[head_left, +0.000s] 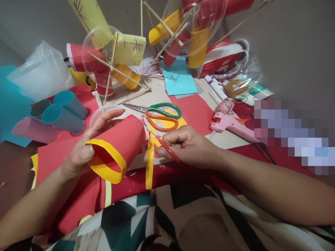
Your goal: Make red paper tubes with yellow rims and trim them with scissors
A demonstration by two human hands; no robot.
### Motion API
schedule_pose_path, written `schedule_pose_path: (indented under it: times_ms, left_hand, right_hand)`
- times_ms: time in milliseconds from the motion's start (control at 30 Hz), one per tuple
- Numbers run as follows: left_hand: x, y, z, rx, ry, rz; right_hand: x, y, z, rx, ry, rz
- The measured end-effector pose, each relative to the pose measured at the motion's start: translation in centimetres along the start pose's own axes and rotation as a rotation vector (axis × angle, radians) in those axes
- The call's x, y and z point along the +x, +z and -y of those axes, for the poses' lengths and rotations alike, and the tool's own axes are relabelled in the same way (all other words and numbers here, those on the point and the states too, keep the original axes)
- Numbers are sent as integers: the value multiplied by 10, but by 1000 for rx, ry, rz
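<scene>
A red paper tube with a yellow band round its near open end lies tilted in my left hand. The thumb presses on the yellow rim, and the other fingers reach along the tube's far side, partly hidden. In my right hand is a pair of small scissors with red handles. Their blades meet the tube's far end, where the red edge looks cut and ragged. Just beyond lie larger scissors with one green and one orange handle. A yellow paper strip hangs over the table edge.
Blue and pink paper tubes stand and lie at left beside a clear plastic bag. Stick frames carrying coloured tubes rise at the back. A pink glue gun lies at right, near white marker-like tubes and red paper.
</scene>
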State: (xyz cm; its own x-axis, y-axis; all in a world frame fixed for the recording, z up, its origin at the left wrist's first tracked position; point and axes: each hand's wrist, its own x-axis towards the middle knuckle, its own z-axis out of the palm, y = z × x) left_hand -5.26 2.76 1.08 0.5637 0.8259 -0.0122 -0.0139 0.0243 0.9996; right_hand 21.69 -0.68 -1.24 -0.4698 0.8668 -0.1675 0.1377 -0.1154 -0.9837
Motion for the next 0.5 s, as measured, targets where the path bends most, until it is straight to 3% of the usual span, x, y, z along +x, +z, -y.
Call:
schedule_pose_path:
  times_ms: [267,500]
  left_hand:
    - [-2,6,-5,-22,15,-32]
    - [-1,3,-3,-14,1,14]
  right_hand:
    - [-2,3,-7,77,36,-16]
    - [0,2,-4,37,56,12]
